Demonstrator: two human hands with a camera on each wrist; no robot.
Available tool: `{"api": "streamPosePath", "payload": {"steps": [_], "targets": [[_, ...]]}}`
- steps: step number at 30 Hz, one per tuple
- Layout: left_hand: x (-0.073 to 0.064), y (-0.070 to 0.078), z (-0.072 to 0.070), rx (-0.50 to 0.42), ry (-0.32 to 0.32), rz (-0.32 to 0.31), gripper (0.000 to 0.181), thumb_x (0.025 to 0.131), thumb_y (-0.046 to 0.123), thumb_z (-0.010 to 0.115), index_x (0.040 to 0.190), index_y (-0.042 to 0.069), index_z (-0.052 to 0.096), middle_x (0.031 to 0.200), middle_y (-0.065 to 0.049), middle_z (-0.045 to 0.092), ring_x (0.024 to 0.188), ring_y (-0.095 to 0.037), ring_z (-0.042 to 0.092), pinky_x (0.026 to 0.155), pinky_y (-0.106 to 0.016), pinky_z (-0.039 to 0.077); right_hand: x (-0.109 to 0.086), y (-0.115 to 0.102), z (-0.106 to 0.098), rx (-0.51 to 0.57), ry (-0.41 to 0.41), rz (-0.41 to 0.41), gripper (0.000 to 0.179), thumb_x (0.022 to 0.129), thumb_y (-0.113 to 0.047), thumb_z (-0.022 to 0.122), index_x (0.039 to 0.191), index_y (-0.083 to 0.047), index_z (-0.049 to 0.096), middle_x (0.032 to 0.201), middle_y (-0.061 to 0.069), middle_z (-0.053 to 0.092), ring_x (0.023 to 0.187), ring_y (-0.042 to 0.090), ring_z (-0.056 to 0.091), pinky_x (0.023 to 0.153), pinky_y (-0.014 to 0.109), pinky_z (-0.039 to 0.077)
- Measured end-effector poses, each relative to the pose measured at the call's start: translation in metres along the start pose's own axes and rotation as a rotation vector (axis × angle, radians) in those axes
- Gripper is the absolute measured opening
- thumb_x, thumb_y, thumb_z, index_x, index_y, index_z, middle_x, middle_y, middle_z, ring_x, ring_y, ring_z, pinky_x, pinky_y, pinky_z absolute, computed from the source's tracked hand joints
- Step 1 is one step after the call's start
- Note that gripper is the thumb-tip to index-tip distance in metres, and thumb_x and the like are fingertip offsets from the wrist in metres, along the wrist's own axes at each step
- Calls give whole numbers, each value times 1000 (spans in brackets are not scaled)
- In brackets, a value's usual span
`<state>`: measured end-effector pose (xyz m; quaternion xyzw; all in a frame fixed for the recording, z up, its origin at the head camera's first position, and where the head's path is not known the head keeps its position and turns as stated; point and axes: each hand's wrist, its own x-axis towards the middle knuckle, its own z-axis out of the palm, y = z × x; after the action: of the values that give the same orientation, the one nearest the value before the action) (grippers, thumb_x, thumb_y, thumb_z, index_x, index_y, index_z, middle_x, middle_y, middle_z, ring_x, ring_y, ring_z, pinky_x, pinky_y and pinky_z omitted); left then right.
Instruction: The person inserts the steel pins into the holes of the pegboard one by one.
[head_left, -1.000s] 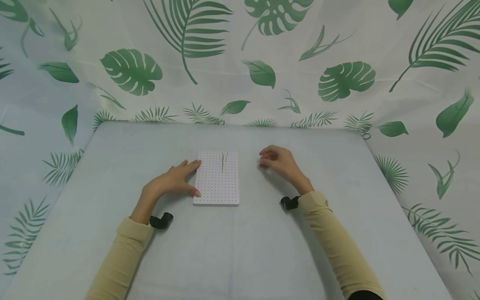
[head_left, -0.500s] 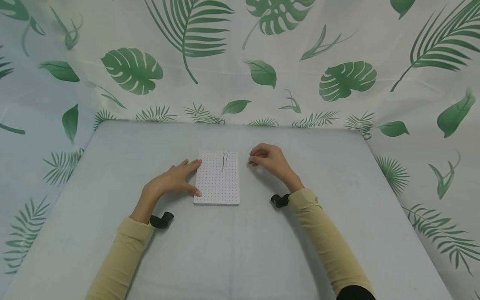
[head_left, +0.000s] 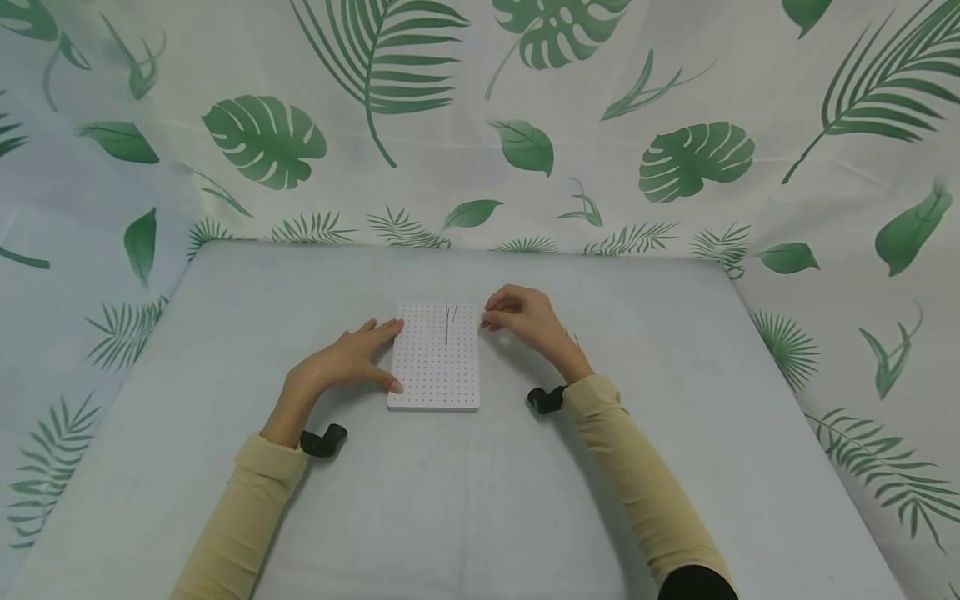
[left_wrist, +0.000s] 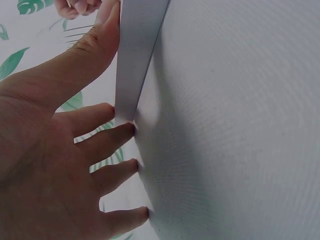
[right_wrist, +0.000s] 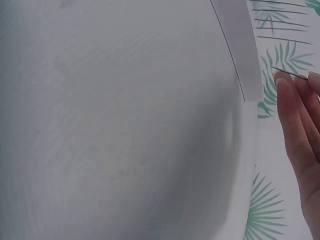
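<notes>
Planting needles upright in the white board [head_left: 431, 367] looks to be the step in hand. That one board lies on the bench [head_left: 465, 500], nearer the far edge than the near one, about midway between the side edges. One left grip [head_left: 341, 358] is spread, touching the board's left side; one right grip [head_left: 528, 319] is pinching a single loose needle [right_wrist: 290, 73] just beside its right edge. Five standing needles [right_wrist: 282, 23] show, perhaps more out of frame. The next move probably calls for aiming the tip over a hole.
</notes>
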<state>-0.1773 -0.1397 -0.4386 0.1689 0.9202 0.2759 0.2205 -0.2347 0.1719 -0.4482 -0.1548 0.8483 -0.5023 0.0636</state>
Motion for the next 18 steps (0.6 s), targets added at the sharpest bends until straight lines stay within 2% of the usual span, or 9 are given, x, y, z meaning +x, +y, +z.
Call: {"api": "streamPosePath", "payload": {"steps": [8,18], "targets": [[-1,-1,-1,-12,-5,3,106,82,33,86,163,4,26,170,-20,21,158,-46,8,125,-67,1,5,-4,8,44,-7,-16,12,92,-5,76,101,0,70,95,17,78,84,27,77,79,37,64],[2,-4,0,-5,-9,-7,106,82,33,87,163,5,24,170,-18,20,158,-45,7,125,-67,1,10,-6,18,33,0,-31,11,91,-7,77,100,-1,71,94,15,78,83,25,78,78,34,63]]}}
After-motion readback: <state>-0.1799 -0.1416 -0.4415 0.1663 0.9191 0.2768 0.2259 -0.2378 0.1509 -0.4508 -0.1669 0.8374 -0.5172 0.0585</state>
